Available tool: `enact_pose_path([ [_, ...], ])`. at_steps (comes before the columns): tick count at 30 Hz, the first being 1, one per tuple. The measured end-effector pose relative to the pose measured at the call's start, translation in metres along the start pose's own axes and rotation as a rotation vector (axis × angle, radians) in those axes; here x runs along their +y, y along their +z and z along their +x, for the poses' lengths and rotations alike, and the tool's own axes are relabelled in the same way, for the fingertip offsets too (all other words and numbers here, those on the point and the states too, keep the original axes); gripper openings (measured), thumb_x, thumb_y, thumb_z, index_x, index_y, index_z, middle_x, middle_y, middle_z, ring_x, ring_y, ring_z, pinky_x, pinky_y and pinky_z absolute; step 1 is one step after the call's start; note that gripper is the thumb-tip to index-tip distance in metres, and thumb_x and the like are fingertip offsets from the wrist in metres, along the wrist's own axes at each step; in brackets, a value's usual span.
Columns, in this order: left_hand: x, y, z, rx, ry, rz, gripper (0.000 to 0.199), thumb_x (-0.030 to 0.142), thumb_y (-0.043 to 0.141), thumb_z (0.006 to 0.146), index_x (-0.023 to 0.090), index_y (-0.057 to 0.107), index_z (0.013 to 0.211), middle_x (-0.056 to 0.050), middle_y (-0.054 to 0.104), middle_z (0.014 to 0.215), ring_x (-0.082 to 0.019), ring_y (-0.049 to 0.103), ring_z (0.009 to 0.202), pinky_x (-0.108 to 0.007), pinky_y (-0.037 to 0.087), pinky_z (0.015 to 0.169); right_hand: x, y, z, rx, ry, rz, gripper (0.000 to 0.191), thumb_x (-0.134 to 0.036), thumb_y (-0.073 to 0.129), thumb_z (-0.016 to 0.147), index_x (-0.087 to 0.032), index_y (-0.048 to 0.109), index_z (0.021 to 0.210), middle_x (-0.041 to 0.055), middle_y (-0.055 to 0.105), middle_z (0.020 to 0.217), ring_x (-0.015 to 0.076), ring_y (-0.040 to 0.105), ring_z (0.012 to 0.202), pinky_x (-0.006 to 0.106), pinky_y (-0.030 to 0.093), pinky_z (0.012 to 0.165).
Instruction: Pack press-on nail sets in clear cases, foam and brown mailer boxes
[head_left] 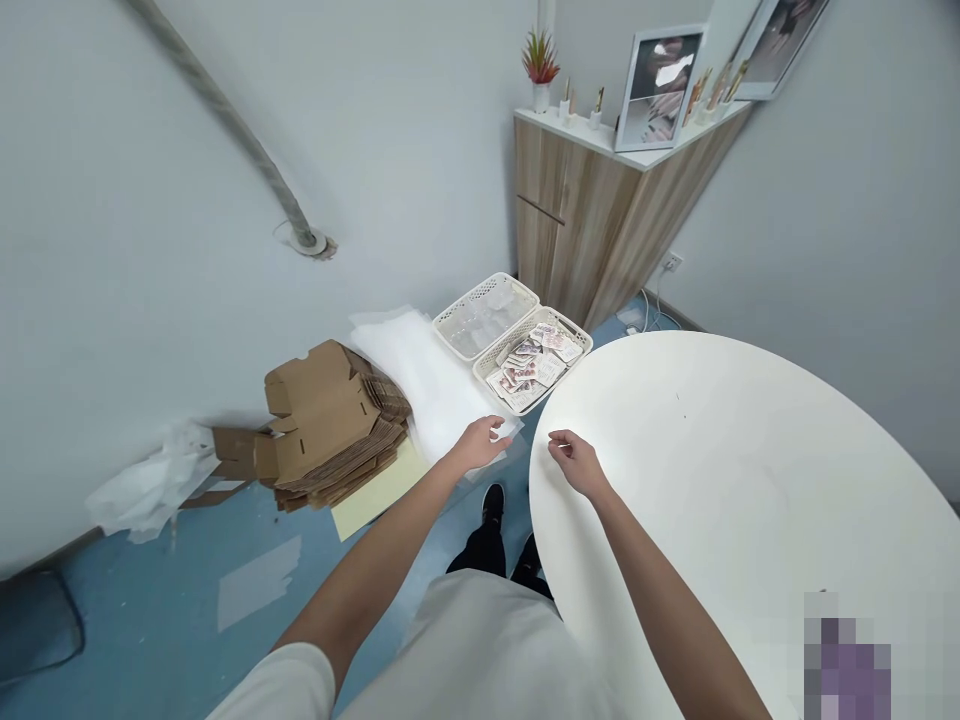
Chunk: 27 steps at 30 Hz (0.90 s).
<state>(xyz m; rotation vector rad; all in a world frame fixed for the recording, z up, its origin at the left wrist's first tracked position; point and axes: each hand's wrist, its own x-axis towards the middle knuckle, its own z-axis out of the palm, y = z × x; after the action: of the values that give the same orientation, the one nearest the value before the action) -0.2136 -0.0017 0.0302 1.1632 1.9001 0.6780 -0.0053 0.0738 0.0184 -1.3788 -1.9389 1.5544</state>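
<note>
My left hand (482, 446) reaches forward with its fingers apart and loosely bent, holding nothing, over the near end of the white foam sheets (424, 375). My right hand (577, 464) hovers near the left edge of the round white table (720, 480). Its fingers are half curled, with a gap to the thumb, and nothing shows in them. Just ahead of both hands stands a white plastic basket (517, 408) holding many small printed cards (534, 365). Beside it is a second white basket (466, 348) with clear plastic bags inside.
Flattened cardboard boxes (330, 420) are stacked on the floor at left, on a pale yellow sheet (367, 500). Crumpled white plastic (157, 480) lies further left. A wooden cabinet (577, 210) stands in the corner, topped by a plant (540, 65) and a picture frame (660, 90).
</note>
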Motion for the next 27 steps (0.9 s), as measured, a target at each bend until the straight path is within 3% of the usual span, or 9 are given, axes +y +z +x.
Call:
enact_pose_path([
  [6, -0.003, -0.001, 0.06, -0.027, -0.069, -0.224, 0.051, 0.04, 0.062, 0.067, 0.018, 0.051, 0.112, -0.011, 0.052, 0.121, -0.022, 0.056, 0.098, -0.029, 0.044, 0.078, -0.012, 0.013, 0.048, 0.062, 0.045, -0.034, 0.028, -0.034, 0.049, 0.072, -0.021, 0.059, 0.094, 0.0042, 0.063, 0.093, 0.0157, 0.059, 0.08, 0.032, 0.046, 0.075],
  [11, -0.015, 0.006, 0.12, -0.081, -0.167, -0.398, 0.06, 0.029, 0.066, 0.064, 0.016, 0.045, 0.118, -0.013, 0.046, 0.127, -0.024, 0.048, 0.111, -0.03, 0.041, 0.085, -0.021, 0.025, 0.092, 0.102, 0.138, -0.096, 0.037, -0.031, 0.049, 0.073, -0.019, 0.056, 0.107, 0.0072, 0.06, 0.105, 0.0183, 0.057, 0.094, 0.033, 0.044, 0.083],
  [14, -0.02, 0.011, 0.146, -0.123, -0.18, -0.525, 0.052, 0.022, 0.062, 0.066, 0.016, 0.046, 0.114, -0.011, 0.053, 0.119, -0.02, 0.052, 0.106, -0.029, 0.04, 0.084, -0.02, 0.033, 0.118, 0.097, 0.199, -0.126, 0.043, -0.029, 0.048, 0.074, -0.016, 0.05, 0.116, 0.0098, 0.055, 0.116, 0.0196, 0.053, 0.103, 0.033, 0.042, 0.087],
  [17, -0.022, 0.014, 0.162, -0.143, -0.202, -0.583, 0.046, 0.016, 0.059, 0.065, 0.015, 0.048, 0.109, -0.01, 0.059, 0.11, -0.018, 0.055, 0.099, -0.028, 0.041, 0.083, -0.017, 0.038, 0.143, 0.094, 0.224, -0.157, 0.046, -0.027, 0.048, 0.075, -0.015, 0.047, 0.119, 0.0111, 0.052, 0.12, 0.0222, 0.05, 0.108, 0.035, 0.041, 0.089],
  [21, -0.027, 0.018, 0.174, -0.14, -0.277, -0.655, 0.047, 0.01, 0.058, 0.062, 0.013, 0.046, 0.108, -0.012, 0.057, 0.111, -0.018, 0.055, 0.099, -0.028, 0.041, 0.081, -0.015, 0.044, 0.169, 0.129, 0.219, -0.199, 0.045, -0.023, 0.052, 0.071, -0.017, 0.05, 0.116, 0.0103, 0.054, 0.118, 0.0248, 0.049, 0.109, 0.039, 0.039, 0.092],
  [27, -0.033, 0.021, 0.182, -0.164, -0.332, -0.792, 0.053, 0.007, 0.056, 0.061, 0.012, 0.044, 0.112, -0.014, 0.053, 0.118, -0.018, 0.053, 0.101, -0.025, 0.042, 0.076, -0.004, 0.051, 0.188, 0.136, 0.285, -0.103, 0.047, -0.017, 0.054, 0.066, -0.018, 0.051, 0.113, 0.0068, 0.06, 0.107, 0.0213, 0.055, 0.1, 0.037, 0.042, 0.087],
])
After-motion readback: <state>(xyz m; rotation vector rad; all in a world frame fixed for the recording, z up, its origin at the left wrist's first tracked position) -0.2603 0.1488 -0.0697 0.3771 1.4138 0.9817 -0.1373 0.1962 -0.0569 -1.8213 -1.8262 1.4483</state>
